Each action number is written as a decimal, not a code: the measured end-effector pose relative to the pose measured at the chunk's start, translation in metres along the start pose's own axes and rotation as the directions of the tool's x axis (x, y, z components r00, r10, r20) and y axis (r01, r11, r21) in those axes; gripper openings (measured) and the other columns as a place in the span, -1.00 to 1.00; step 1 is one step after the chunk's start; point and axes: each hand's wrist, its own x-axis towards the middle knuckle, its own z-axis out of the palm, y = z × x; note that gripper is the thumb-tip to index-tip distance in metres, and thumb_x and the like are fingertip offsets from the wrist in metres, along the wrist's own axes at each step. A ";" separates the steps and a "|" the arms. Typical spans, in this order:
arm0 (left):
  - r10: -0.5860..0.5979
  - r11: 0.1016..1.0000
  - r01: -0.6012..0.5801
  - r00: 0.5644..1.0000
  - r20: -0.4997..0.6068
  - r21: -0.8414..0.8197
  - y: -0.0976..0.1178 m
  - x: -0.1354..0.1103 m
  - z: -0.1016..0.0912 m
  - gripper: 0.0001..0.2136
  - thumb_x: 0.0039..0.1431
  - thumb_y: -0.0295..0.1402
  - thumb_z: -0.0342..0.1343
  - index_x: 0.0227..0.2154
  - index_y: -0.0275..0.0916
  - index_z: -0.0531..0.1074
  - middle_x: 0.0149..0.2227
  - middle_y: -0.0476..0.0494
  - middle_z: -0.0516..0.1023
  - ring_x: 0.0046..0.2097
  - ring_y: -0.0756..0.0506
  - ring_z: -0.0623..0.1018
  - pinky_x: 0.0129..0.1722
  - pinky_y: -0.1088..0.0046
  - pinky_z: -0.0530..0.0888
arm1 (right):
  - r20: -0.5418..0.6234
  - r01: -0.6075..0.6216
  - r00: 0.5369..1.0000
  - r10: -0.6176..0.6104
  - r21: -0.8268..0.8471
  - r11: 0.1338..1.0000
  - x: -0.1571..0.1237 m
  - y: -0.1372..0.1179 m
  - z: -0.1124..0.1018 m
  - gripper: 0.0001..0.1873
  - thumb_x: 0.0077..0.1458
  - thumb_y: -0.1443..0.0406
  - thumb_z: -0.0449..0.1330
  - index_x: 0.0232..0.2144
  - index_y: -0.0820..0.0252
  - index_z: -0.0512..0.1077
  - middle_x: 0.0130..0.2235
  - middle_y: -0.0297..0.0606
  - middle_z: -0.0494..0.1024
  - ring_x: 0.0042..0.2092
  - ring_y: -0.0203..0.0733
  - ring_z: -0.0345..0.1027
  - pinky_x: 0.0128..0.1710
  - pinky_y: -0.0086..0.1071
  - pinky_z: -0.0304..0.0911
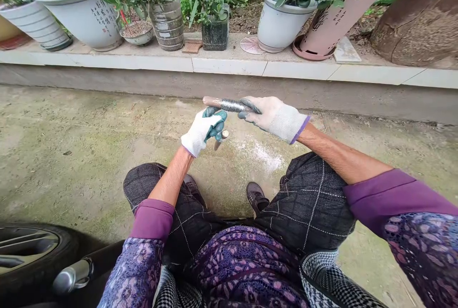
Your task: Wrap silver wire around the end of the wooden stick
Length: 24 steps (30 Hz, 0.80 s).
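Observation:
My right hand [270, 113], in a pale glove with a dark coated palm, is closed around one end of a brown stick [212, 101]. Silvery wire or thread [232, 105] is wound tightly round the middle of that stick, which is held nearly level. My left hand [205, 129], in a white glove with green coated fingers, is closed just below the stick's free end. A shorter round stick [218, 144] with a pale cut end pokes out of its fist. Whether the left fingers touch the upper stick, I cannot tell.
White powder [263, 155] is scattered on the mossy concrete ground [89, 141] between my feet. Ahead runs a low tiled ledge [229, 66] bearing several plant pots, including a white pot [286, 24]. A wheel [32, 251] and a metal-capped cylinder [73, 275] are at lower left.

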 end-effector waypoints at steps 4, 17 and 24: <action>-0.040 0.996 0.034 0.997 0.066 0.079 0.005 -0.003 -0.003 -0.81 0.06 -0.29 0.18 -0.30 -0.29 0.45 -0.61 0.03 0.44 -0.68 0.09 0.34 -0.72 0.56 0.16 | -0.023 0.012 1.000 -0.013 -0.083 0.996 0.004 0.009 -0.001 -0.66 0.22 0.12 0.11 -0.05 0.16 0.45 -0.30 -0.20 0.57 -0.29 -0.10 0.37 -0.34 -0.32 0.16; -0.063 0.995 0.057 0.995 0.073 0.083 0.008 -0.017 0.002 -0.75 -0.03 -0.35 0.17 -0.26 -0.31 0.53 -0.67 0.19 0.18 -0.69 0.13 0.18 -0.69 0.58 0.15 | -0.050 -0.022 0.999 0.017 -0.102 0.995 0.040 0.033 0.009 -0.73 0.20 0.14 0.14 -0.14 0.16 0.45 -0.35 -0.21 0.52 -0.37 -0.17 0.31 -0.40 -0.34 0.16; -0.108 0.990 0.106 0.994 0.012 0.095 -0.006 -0.003 -0.007 -0.76 0.00 -0.36 0.15 -0.25 -0.33 0.52 -0.70 0.20 0.17 -0.70 0.12 0.15 -0.69 0.58 0.12 | 0.201 -0.267 0.962 0.188 0.527 0.806 0.011 0.004 -0.011 -0.76 0.13 0.13 0.23 -0.28 0.18 0.37 -0.54 -0.41 0.25 -0.60 -0.40 0.04 -0.73 -0.52 0.02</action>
